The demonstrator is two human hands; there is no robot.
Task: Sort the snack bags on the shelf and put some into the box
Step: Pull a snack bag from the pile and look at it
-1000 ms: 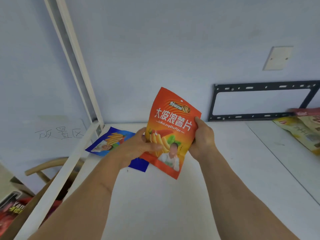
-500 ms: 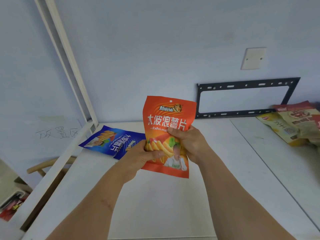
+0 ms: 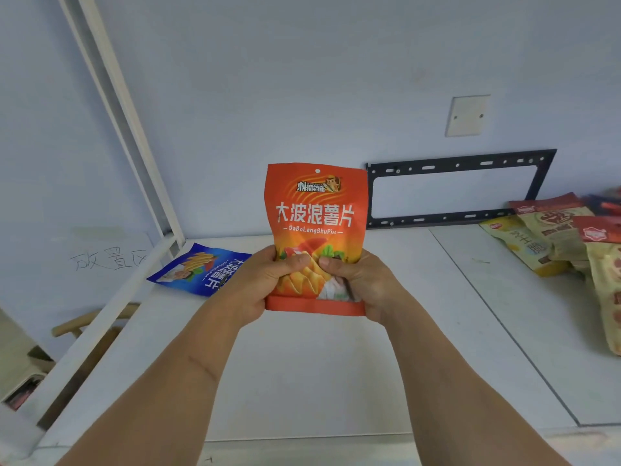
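Both forearms are bare to the frame edge, no sleeves, and the left hand (image 3: 258, 284) and right hand (image 3: 364, 285) wear nothing

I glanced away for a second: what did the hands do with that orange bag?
The orange bag was turned from tilted to upright, facing the camera. Both hands shifted their grip down to its lower part: left hand, right hand. The blue bag stayed flat on the shelf, as did the bags at right.

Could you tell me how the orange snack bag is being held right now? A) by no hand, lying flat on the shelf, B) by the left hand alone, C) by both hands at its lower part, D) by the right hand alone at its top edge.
C: the left hand and the right hand both grip the lower part of the upright orange snack bag.
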